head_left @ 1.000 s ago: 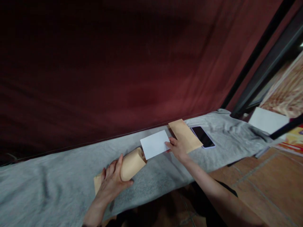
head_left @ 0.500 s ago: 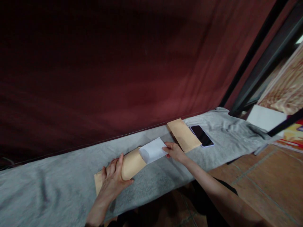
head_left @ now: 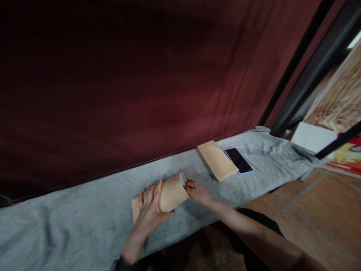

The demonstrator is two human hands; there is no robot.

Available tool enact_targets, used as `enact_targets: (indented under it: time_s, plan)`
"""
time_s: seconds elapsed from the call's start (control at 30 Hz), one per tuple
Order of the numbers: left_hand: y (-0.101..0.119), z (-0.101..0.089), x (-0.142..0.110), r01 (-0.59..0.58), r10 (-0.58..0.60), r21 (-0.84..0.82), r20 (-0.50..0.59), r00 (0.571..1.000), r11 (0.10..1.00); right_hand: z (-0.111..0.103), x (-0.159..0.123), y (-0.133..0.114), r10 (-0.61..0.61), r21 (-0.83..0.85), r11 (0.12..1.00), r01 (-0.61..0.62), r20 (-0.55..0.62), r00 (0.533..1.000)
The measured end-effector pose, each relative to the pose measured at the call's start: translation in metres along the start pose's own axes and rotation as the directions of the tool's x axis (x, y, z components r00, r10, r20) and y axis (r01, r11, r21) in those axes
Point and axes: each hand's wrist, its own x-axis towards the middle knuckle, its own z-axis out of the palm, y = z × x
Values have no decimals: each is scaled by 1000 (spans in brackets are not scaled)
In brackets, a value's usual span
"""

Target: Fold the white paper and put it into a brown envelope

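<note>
A brown paper envelope [head_left: 172,194] lies on the grey cloth with its mouth facing right. My left hand [head_left: 150,205] grips it across the middle, thumb at the near edge and fingers at the far edge, so the paper bows upward. At the mouth, my right hand [head_left: 196,191] pinches a folded white paper [head_left: 182,179]. Only a small corner of that paper shows; the rest is inside the envelope. The right fingertips are partly hidden by the envelope's edge.
A second brown envelope [head_left: 217,161] lies to the right, its corner over a phone [head_left: 239,160] with a dark screen. The grey cloth [head_left: 93,210] covers a narrow bench against a dark red wall [head_left: 158,94]. Black metal bars [head_left: 299,60] stand at the right.
My right hand has pushed the white paper leftward into the envelope, leaving just a corner out. My left hand and the envelope have shifted right.
</note>
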Motion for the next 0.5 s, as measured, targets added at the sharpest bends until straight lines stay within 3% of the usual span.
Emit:
enact_targets:
  time_s: [0.27, 0.5]
  plan:
    - [4, -1, 1, -13, 13, 1, 8, 1000, 1000, 1, 0, 3, 68, 52, 996, -68, 5, 998]
    - [1, -1, 0, -58, 57, 37, 29, 998, 998, -4, -5, -1, 96, 113, 990, -88, -65, 993]
